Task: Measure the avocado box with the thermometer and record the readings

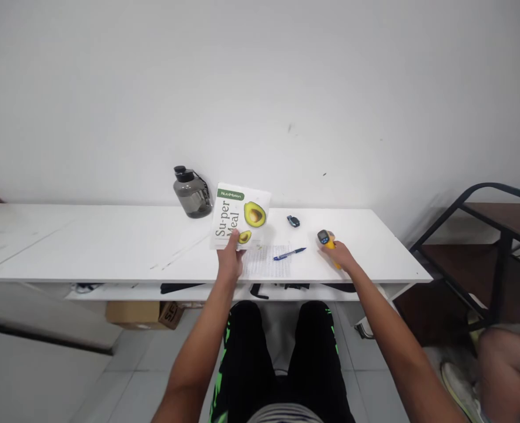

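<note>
My left hand (230, 258) grips the lower edge of a white meal box (260, 200) with green lettering and avocado pictures, tilted up above the table. In my right hand (339, 255) is a yellow infrared thermometer (324, 237), its small dark display facing up, at the right part of the table. Between the hands a blue pen (289, 254) lies across a printed sheet (266, 267), partly hidden by the box. Behind the pen rests a small dark watch (293, 221).
A grey translucent water jug (193, 194) stands against the wall, left of the box. The long white table (110, 241) has a shelf beneath it. A cardboard box (136, 314) sits below. On the right are a black metal frame (504, 258) and another person's leg (504, 370).
</note>
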The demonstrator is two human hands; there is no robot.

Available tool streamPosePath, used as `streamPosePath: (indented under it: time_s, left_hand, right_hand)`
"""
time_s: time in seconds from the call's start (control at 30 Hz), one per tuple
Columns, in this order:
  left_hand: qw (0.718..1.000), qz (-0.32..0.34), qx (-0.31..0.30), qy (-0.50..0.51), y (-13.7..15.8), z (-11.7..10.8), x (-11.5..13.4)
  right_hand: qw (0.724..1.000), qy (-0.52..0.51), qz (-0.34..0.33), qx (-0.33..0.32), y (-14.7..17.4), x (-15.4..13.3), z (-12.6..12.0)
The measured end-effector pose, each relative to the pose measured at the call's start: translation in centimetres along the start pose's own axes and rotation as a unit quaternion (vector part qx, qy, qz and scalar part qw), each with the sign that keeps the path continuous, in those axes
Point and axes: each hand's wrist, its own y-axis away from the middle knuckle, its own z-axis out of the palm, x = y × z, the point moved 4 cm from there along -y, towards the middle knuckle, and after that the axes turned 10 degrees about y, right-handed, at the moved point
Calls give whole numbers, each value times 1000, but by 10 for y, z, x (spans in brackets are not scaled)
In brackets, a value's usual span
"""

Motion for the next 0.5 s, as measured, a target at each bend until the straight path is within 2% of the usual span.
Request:
streamPosePath:
  time_s: [0.07,0.13,0.2,0.3,0.4,0.5]
  left_hand:
    - [1000,-9,-6,16,26,1,-5]
    - [999,-17,-2,34,49,0,-12]
    - [997,-28,14,67,68,0,-18]
    - [992,-28,24,117,88,3,-20]
    - [987,2,32,156,96,5,-14]
    - [985,21,35,166,97,2,-12]
  right_hand:
    - [998,-48,-35,-3,26,-15,-7]
    - [981,-144,-132,11,63,-37,-15]
    - [959,-176,-219,23,104,-58,-22]
    - [928,-186,-321,-14,153,-83,-25]
    - [902,-177,-392,-33,174,-96,-23]
    - [896,-168,-411,-26,175,-98,-18]
